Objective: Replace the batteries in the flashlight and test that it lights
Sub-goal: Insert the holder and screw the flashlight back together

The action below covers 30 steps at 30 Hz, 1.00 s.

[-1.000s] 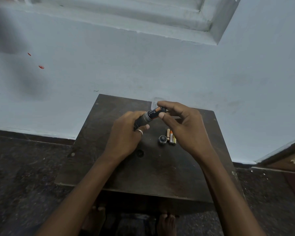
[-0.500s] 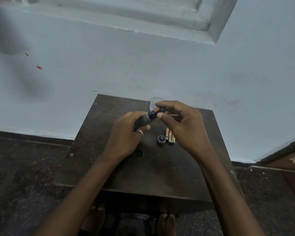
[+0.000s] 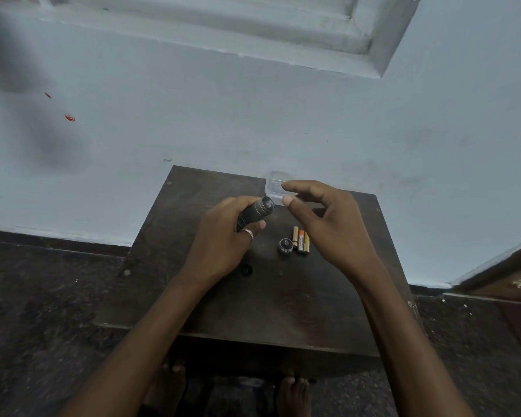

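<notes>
My left hand (image 3: 223, 236) grips a dark flashlight body (image 3: 257, 212) above a small wooden table (image 3: 193, 296), its open end pointing up and to the right. My right hand (image 3: 322, 224) hovers just right of that open end, thumb and forefinger slightly apart and holding nothing. No battery shows at the flashlight's mouth. On the table below lie the round flashlight cap (image 3: 285, 245) and, just right of it, three small orange and gold batteries (image 3: 301, 241) side by side.
A small clear plastic case (image 3: 273, 188) lies at the table's far edge, partly behind my right fingers. A pale wall rises right behind the table. Dark stone floor surrounds it, and my bare feet (image 3: 292, 395) show under the near edge.
The black-and-orange battery that my right fingers held at the flashlight's mouth has gone inside and is out of sight. My right hand has let go and drawn slightly away to the right.
</notes>
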### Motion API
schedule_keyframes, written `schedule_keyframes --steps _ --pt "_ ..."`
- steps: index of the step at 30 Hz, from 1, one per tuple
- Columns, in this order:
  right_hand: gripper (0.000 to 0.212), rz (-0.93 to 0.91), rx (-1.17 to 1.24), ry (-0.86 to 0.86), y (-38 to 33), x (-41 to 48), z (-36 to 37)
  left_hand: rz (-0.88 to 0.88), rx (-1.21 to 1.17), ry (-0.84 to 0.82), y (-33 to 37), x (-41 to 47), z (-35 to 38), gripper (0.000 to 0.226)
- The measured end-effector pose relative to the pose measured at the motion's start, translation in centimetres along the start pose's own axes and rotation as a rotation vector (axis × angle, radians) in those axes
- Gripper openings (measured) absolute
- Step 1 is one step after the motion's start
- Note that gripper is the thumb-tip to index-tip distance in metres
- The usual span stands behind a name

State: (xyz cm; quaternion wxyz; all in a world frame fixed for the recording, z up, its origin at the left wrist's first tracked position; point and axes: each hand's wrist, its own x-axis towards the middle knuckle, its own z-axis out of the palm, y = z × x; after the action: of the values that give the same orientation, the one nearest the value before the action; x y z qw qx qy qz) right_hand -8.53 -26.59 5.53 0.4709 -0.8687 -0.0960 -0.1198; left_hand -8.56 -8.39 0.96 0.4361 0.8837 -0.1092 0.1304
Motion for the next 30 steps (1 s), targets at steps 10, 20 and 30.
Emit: schedule_keyframes --steps 10,20,30 --pt "0.042 0.045 -0.625 -0.363 2.1 0.1 -0.2 -0.051 -0.042 0.005 0.1 0.1 0.1 0.033" --pt "0.011 0.066 -0.553 -0.354 1.8 -0.1 0.6 -0.054 -0.014 -0.002 0.0 0.1 0.0 0.035" --pt "0.027 0.297 0.512 -0.053 0.6 -0.1 -0.1 -0.032 0.034 0.006 -0.1 0.1 -0.2 0.038"
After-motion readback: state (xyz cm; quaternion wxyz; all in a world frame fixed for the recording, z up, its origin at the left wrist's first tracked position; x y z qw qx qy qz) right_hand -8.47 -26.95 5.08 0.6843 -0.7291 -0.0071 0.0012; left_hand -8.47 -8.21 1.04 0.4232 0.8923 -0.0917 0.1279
